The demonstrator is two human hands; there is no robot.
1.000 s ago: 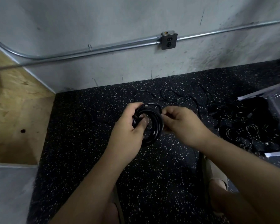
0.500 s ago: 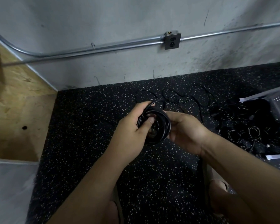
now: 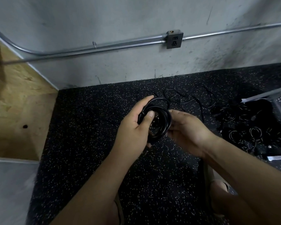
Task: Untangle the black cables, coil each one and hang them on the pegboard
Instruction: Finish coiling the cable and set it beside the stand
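One coil (image 3: 164, 111) gripped: left hand (image 3: 133, 127), right hand (image 3: 188, 132).

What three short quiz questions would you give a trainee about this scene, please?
1. True or false: the left hand grips the coiled cable, thumb across its loops.
2. The pile of coiled cables lies: A) left of the hands, B) right of the hands, C) on a shelf.
3. Fill in: loose cables lie on the floor between the hands and the ____.
Key: 1 true; 2 B; 3 wall.
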